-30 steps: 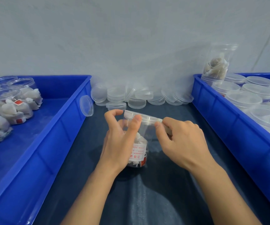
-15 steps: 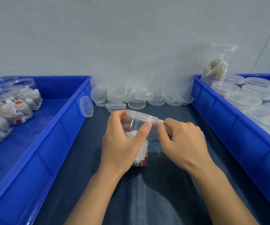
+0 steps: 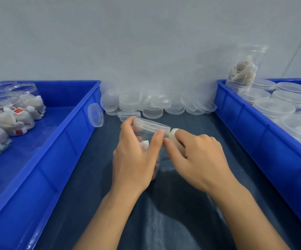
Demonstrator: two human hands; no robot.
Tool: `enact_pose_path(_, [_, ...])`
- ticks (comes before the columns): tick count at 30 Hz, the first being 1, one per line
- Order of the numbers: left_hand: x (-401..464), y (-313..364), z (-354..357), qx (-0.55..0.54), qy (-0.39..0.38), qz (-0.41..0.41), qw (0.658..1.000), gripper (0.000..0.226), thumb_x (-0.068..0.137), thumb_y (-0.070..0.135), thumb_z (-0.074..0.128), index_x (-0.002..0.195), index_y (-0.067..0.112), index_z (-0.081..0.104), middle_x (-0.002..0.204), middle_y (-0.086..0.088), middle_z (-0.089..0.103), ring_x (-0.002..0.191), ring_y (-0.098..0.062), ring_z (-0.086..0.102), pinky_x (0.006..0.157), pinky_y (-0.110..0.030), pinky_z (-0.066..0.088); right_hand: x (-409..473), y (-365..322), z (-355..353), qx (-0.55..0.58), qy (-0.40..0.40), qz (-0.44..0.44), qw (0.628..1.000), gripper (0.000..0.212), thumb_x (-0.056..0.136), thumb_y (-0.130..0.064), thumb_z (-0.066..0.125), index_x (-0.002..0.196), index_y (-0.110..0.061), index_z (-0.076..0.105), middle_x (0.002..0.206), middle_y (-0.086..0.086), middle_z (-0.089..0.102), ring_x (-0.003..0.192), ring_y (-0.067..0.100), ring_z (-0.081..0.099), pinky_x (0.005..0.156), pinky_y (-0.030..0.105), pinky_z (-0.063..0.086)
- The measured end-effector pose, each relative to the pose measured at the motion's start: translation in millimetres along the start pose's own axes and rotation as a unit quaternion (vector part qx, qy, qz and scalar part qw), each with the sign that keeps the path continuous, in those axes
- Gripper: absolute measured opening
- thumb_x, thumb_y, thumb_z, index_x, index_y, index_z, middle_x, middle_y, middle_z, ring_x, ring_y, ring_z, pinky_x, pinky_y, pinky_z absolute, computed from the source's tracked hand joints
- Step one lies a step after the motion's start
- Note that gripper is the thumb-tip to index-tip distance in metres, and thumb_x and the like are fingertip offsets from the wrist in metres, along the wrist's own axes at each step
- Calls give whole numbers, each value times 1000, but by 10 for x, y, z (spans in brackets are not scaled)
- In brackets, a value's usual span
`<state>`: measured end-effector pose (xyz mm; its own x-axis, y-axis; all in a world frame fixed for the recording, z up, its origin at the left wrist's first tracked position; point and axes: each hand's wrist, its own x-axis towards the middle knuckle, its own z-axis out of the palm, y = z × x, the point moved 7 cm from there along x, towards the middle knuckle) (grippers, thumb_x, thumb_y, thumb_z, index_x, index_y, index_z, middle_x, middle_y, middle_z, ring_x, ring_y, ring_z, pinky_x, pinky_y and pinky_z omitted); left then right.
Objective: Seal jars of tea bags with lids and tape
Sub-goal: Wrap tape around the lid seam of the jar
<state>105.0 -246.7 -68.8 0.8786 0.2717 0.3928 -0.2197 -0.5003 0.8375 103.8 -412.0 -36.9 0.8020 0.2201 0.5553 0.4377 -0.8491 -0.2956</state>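
Head view: we are gripping lidded jar [image 3: 147,139] with left hand [image 3: 137,157] fingers curled; right hand [image 3: 198,157] fingers are pinching tape roll [image 3: 175,139] beside lid [image 3: 151,125].

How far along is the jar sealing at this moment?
Done: lidded jars fill the right bin. In hand: the left hand grips a lidded jar of tea bags while the right hand holds a tape roll at its lid edge; no finished tape wrap shows. Left: open jars in the left bin and spare lids by the wall.
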Motion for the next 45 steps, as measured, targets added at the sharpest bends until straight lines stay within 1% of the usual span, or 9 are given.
enact_pose_path(4, [44, -83, -38, -35, 0, -15, 999, 73, 84, 82, 50, 142, 37, 45, 123, 23, 65, 106, 6, 64, 88, -25, 50, -6, -44, -78, 48, -1, -29, 998, 42, 97, -49, 32, 70, -17, 36, 51, 3, 38, 52, 31, 38, 53, 46, 40])
enact_pose_path(7, [55, -113, -49, -56, -5, -19, 998, 67, 86, 80, 52, 138, 38, 49, 123, 21, 67, 105, 7, 65, 89, -23, 50, -9, -58, -152, 46, 18, -54, 997, 39, 100, -36, 45, 68, -15, 40, 49, -2, 32, 47, 30, 34, 47, 38, 32])
enact_pose_path(10, [50, -109, -35, -53, -11, -9, 999, 64, 87, 79, 52, 137, 39, 49, 122, 21, 68, 105, 6, 65, 89, -26, 51, 0, -5, -182, 32, 32, -55, 997, 38, 99, -30, 54, 66, -14, 42, 48, -4, 30, 44, 27, 33, 49, 30, 23])
enact_pose_path(21, [27, -115, -14, -89, -27, -9, 996, 64, 88, 78, 53, 138, 38, 50, 123, 18, 69, 110, -3, 67, 97, -44, 55, 35, 175, -87, 28, 33, -1, 999, 44, 98, -38, 51, 63, -12, 41, 47, 2, 32, 47, 33, 37, 49, 33, 25])
enact_pose_path(32, [24, -72, 27, -184, -63, -32, 980, 44, 90, 65, 59, 121, 34, 62, 113, 13, 75, 109, -8, 70, 96, -38, 54, 48, 218, -35, 68, 2, 16, 998, 50, 97, -50, 42, 65, -12, 45, 50, 5, 40, 52, 33, 43, 53, 37, 34])
enact_pose_path(35, [33, -65, 20, -187, -65, -28, 980, 43, 90, 65, 58, 119, 33, 63, 111, 13, 75, 107, -8, 71, 91, -33, 53, 40, 207, -25, 62, -6, 23, 998, 49, 96, -52, 40, 65, -14, 40, 50, 2, 36, 53, 30, 41, 53, 36, 31])
enact_pose_path(37, [38, -63, 11, -184, -63, -22, 981, 40, 92, 64, 58, 117, 33, 63, 109, 11, 75, 105, -10, 71, 91, -37, 55, 30, 183, -22, 53, -7, 25, 998, 49, 95, -53, 40, 64, -16, 34, 49, 0, 31, 52, 29, 38, 54, 35, 26])
enact_pose_path(41, [27, -50, -6, -174, -67, -12, 982, 47, 91, 65, 57, 123, 30, 60, 110, 11, 75, 103, -13, 72, 92, -43, 59, 19, 173, -23, 55, -6, 33, 998, 49, 94, -55, 40, 64, -17, 31, 49, -1, 34, 51, 25, 35, 53, 34, 24])
enact_pose_path(45, [23, -45, -19, -146, -71, -22, 986, 66, 81, 76, 59, 131, 33, 53, 115, 13, 75, 106, -5, 73, 94, -41, 58, 11, 200, -22, 59, -7, 41, 997, 49, 94, -54, 41, 64, -16, 32, 50, -1, 35, 53, 25, 37, 54, 34, 24])
